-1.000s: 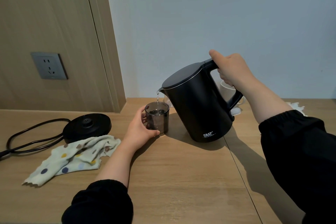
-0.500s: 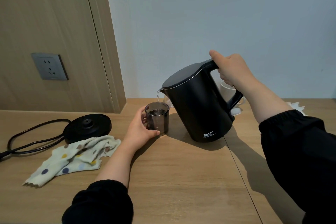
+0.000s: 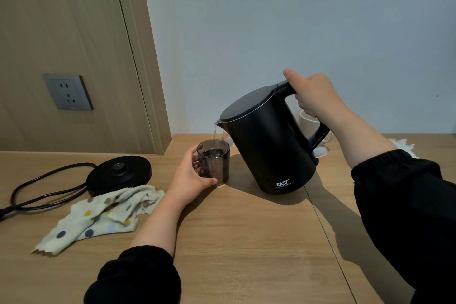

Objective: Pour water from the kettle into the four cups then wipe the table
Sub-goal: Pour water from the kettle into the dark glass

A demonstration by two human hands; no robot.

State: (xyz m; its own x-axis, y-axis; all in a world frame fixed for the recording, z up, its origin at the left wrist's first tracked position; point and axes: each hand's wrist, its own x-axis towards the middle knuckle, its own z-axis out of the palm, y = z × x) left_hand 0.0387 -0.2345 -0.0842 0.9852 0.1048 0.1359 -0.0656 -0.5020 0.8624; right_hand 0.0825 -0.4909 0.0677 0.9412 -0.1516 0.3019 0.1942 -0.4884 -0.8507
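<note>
My right hand point(image 3: 313, 96) grips the handle of the black kettle point(image 3: 269, 140), which is tilted to the left just above the table. A thin stream of water runs from its spout into a smoky transparent cup point(image 3: 215, 161) standing on the wooden table point(image 3: 246, 242). My left hand point(image 3: 190, 177) wraps around the cup's left side and steadies it. A white cup point(image 3: 308, 122) shows partly behind the kettle's handle, and a clear glass point(image 3: 226, 139) peeks out behind the spout. The polka-dot cloth point(image 3: 103, 215) lies crumpled at the left.
The kettle's black base point(image 3: 119, 173) with its cord point(image 3: 47, 190) sits at the left, behind the cloth. A grey wall socket point(image 3: 67, 91) is on the wood panel. A crumpled white tissue point(image 3: 402, 144) lies at the far right by the wall.
Almost nothing has moved: both hands and the kettle hold the same pose while water keeps running into the cup.
</note>
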